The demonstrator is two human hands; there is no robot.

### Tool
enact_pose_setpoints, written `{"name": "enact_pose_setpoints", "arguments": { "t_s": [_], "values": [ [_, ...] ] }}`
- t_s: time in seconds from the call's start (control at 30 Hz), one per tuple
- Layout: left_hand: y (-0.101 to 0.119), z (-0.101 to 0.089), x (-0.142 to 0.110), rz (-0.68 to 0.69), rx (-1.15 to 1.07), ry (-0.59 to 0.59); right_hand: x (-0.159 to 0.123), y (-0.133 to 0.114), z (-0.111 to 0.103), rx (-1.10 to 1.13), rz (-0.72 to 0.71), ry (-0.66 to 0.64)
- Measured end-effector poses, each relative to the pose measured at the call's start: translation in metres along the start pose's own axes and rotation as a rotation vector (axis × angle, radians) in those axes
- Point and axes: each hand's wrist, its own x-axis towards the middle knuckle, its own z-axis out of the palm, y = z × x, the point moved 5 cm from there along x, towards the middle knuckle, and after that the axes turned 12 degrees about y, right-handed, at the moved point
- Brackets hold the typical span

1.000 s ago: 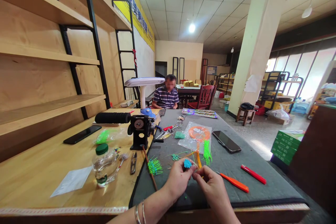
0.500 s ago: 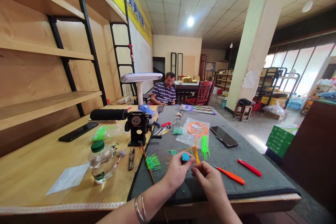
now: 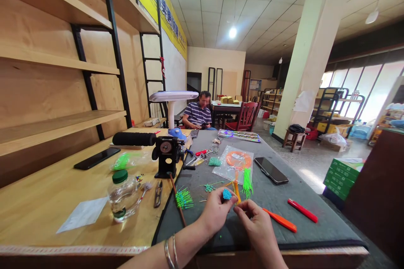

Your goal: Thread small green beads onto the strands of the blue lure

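Note:
My left hand [image 3: 216, 209] is closed around a small blue bead-like cluster [image 3: 227, 194], which shows above the curled fingers. Close beside it, my right hand [image 3: 254, 217] pinches with thumb and fingertips; whatever is between them is too small to make out. Orange strands [image 3: 237, 193] lie just behind the fingertips, running toward a clear bag with an orange coil [image 3: 239, 159]. Bright green strands [image 3: 248, 183] rest on the bag's edge. Left of my hands, a bunch of green strands with blue tips [image 3: 184, 198] lies by a thin brown rod [image 3: 177, 201].
An orange-handled tool [image 3: 280, 220], a red pen-like tool [image 3: 302, 210] and a phone [image 3: 271, 170] lie on the grey mat. Leftward stand a black hand-cranked device [image 3: 166, 157] and a water bottle [image 3: 120, 197], near thread snips [image 3: 158, 194]. A person [image 3: 198, 113] sits beyond the table.
The camera view has shifted slightly, so the whole scene sits a little lower and to the right. My hands keep nearly the same pose, left still holding the blue cluster.

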Motion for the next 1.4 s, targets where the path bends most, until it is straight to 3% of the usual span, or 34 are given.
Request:
{"name": "enact_pose_setpoints", "arguments": {
  "t_s": [0.33, 0.63, 0.83, 1.03, 1.4],
  "values": [
    [-0.002, -0.001, -0.002, 0.114, 0.121, -0.020, 0.002, -0.009, -0.016, 0.160, 0.053, -0.030],
    [0.010, 0.006, -0.015, 0.284, 0.508, -0.282, 0.037, -0.027, -0.026, 0.451, 0.321, 0.087],
    [0.011, 0.006, -0.018, 0.373, 0.683, -0.371, 0.023, -0.013, -0.029, 0.474, 0.350, 0.139],
    [0.016, 0.007, -0.023, 0.402, 0.711, -0.433, 0.006, -0.007, -0.032, 0.519, 0.420, 0.179],
    [0.010, 0.005, -0.023, 0.379, 0.756, -0.433, -0.002, -0.004, -0.033, 0.596, 0.486, 0.171]
  ]
}}
